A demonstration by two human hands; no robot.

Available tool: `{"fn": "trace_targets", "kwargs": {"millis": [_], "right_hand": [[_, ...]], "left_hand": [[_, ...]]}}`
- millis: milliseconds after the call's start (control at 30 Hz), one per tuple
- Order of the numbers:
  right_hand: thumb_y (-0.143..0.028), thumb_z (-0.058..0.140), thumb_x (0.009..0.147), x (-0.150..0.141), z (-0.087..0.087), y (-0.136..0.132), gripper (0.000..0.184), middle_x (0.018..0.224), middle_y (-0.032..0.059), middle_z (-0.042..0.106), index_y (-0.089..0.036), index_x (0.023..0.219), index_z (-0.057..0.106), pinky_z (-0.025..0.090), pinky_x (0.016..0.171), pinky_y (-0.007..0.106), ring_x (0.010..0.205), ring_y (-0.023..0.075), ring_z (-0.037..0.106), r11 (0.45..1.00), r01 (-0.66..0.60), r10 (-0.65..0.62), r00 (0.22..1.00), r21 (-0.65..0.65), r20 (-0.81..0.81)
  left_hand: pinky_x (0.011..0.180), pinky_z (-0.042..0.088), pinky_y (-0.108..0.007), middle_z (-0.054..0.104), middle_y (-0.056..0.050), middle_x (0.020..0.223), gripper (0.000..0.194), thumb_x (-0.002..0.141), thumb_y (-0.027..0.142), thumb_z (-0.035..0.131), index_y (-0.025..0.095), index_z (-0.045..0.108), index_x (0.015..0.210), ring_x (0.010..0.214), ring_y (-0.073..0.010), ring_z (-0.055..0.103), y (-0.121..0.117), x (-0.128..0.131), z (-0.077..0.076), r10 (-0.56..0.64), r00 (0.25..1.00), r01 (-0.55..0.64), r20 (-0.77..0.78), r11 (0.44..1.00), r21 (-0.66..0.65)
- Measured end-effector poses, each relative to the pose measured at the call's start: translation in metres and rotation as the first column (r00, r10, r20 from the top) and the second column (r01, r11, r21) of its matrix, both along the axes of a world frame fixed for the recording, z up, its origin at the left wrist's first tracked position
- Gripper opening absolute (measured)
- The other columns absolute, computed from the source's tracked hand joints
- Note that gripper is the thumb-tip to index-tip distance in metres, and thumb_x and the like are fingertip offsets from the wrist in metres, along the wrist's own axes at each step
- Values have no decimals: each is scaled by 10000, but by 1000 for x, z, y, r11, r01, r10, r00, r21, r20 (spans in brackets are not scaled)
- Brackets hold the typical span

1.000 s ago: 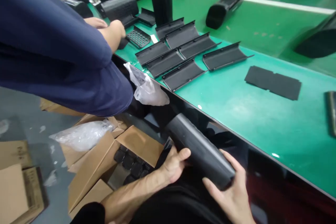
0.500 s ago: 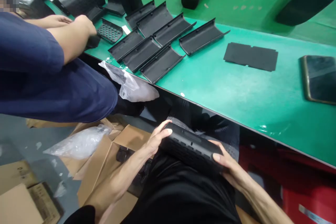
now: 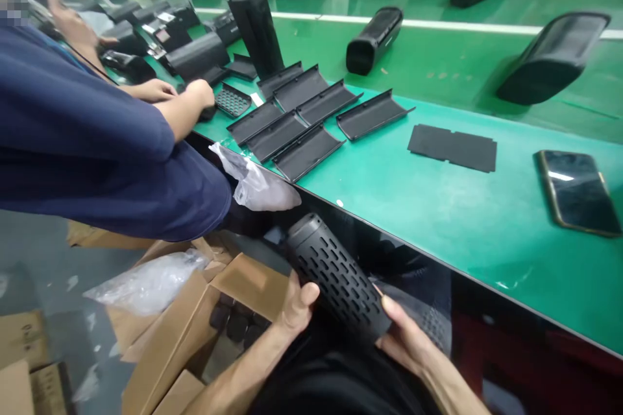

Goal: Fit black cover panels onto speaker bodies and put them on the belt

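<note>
Above my lap I hold a black slotted housing [image 3: 338, 272], tilted with its far end up and to the left. Rows of oblong holes face me. My left hand [image 3: 298, 306] is closed on its left side, thumb showing near the edge. At the lower right end, my right hand [image 3: 406, 334] grips it with the thumb on the near edge; the other fingers are partly hidden. Beyond it on the green table lie several curved black shells [image 3: 309, 152], hollow side up, and a flat black sheet [image 3: 452, 148].
A co-worker in a blue shirt [image 3: 87, 123] works at the left. A phone [image 3: 577, 191] lies on the table [image 3: 487, 227] at right. A plastic bag [image 3: 260, 185] hangs at the table edge. An open carton [image 3: 180, 331] with black parts stands lower left.
The housing has turned from lying crosswise to tilted up, and its slotted face now shows. My left hand has moved lower along it. The view has tipped upward, revealing more background.
</note>
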State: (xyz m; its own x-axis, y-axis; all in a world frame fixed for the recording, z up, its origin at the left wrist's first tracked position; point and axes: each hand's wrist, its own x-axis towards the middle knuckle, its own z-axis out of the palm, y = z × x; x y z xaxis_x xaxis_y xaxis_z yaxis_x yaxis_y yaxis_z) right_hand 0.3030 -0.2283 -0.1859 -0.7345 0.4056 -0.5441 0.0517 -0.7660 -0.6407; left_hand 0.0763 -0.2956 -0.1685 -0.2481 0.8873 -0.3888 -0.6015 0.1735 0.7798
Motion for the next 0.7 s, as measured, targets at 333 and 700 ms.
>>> {"fn": "trace_targets", "kwargs": {"millis": [333, 700], "right_hand": [[-615, 791, 815, 18, 51, 13, 958, 1689, 124, 311, -341, 1616, 344, 305, 1235, 564, 1535, 364, 352, 753, -104, -55, 974, 649, 220], [-746, 744, 757, 62, 17, -53, 983, 1627, 97, 422, -338, 1565, 359, 327, 1215, 500, 1498, 411, 382, 850, 128, -316, 900, 511, 299]], "left_hand": [[968, 476, -448, 779, -79, 933, 931, 501, 639, 940, 251, 695, 1310, 896, -394, 741, 61, -44, 70, -607, 148, 771, -781, 565, -293], [1062, 429, -446, 503, -138, 1454, 1002, 693, 657, 829, 239, 375, 1483, 1269, -350, 531, -5, -62, 22, -663, 631, 673, -403, 726, -140]]}}
